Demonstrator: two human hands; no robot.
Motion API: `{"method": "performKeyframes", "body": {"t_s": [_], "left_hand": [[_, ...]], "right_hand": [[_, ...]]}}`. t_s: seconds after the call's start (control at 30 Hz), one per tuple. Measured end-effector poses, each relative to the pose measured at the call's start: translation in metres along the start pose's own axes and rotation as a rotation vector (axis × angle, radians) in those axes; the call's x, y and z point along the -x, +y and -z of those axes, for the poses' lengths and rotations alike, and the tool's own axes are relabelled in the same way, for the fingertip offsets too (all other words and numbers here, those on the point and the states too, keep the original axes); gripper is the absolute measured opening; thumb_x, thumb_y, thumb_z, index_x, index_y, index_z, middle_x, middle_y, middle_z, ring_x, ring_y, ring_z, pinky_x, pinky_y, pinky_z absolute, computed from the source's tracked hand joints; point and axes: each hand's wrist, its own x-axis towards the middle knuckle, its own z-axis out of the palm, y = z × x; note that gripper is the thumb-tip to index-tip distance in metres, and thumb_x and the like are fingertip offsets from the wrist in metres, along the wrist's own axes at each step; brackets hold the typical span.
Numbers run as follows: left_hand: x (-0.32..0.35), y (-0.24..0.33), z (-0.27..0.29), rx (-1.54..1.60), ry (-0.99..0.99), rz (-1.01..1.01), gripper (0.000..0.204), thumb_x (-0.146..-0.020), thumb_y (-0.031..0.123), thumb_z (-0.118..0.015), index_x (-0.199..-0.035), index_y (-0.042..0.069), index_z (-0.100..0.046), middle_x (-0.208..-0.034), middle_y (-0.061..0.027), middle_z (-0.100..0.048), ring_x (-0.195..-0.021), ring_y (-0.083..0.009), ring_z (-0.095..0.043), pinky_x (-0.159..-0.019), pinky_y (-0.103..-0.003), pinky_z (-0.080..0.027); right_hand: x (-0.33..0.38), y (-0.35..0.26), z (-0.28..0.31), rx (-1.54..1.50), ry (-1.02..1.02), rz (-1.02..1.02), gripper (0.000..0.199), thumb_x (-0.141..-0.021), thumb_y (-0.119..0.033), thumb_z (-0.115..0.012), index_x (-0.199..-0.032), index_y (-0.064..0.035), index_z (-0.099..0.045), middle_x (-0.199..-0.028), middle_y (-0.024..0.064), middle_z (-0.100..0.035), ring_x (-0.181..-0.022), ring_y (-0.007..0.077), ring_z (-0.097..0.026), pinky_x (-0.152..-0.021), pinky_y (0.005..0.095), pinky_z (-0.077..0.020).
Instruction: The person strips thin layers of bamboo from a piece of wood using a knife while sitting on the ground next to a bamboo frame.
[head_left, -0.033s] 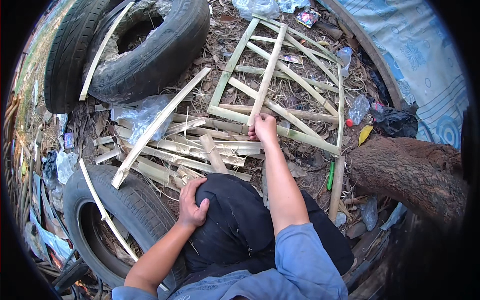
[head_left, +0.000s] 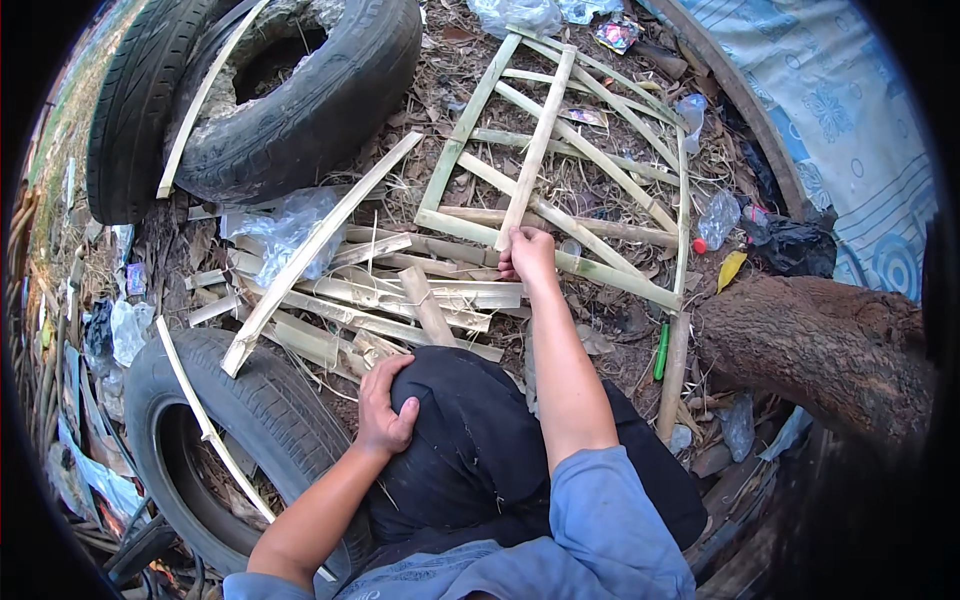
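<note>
Left hand [head_left: 385, 405] rests flat on the person's dark-trousered knee [head_left: 470, 430], fingers curled loosely over it, holding nothing. Right hand [head_left: 527, 255] is closed around the near end of a split bamboo slat [head_left: 540, 140] — the slat lies across the bamboo frame [head_left: 455, 160] on the littered ground. Judged light, stiff, splintery at the edges; best gripped at the end or mid-length on the smooth face.

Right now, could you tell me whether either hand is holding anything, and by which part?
The right hand grips the pale split-bamboo lattice frame at the near end of its centre slat. The left hand holds nothing; it rests on the dark-trousered knee.
</note>
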Motion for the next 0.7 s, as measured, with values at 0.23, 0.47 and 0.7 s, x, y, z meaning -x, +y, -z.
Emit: {"method": "performKeyframes", "body": {"t_s": [0.23,0.47,0.7], "left_hand": [[-0.002,0.003,0.005,-0.026,-0.012,-0.008,0.061,-0.08,0.05,-0.053,-0.116,0.001,-0.056,-0.113,-0.0205,-0.059,-0.107,-0.039,-0.055,-0.096,-0.044,-0.038],[-0.001,0.012,0.004,-0.048,-0.003,-0.007,0.056,-0.081,0.047,-0.054,-0.116,0.004,-0.057,-0.111,-0.0189,-0.06,-0.106,-0.0381,-0.055,-0.096,-0.043,-0.038],[0.008,0.016,0.006,-0.096,0.044,-0.026,0.053,-0.083,0.046,-0.054,-0.117,0.005,-0.057,-0.113,-0.0175,-0.06,-0.109,-0.0365,-0.054,-0.097,-0.043,-0.037]], "right_hand": [[0.02,-0.005,0.021,-0.248,-0.135,0.13,0.016,-0.096,-0.016,-0.055,-0.094,-0.0003,-0.058,-0.055,0.0002,-0.051,-0.041,0.0102,-0.049,-0.036,0.0242,-0.0393],[0.127,0.005,0.064,-0.247,-0.223,0.207,0.015,-0.097,-0.017,-0.054,-0.101,-0.0023,-0.054,-0.054,-0.0015,-0.048,-0.041,0.0095,-0.049,-0.037,0.024,-0.037],[0.254,0.04,0.098,-0.264,-0.435,0.093,0.015,-0.097,-0.016,-0.055,-0.103,-0.0016,-0.054,-0.053,0.0,-0.045,-0.042,0.0122,-0.05,-0.041,0.0258,-0.0412]]}}
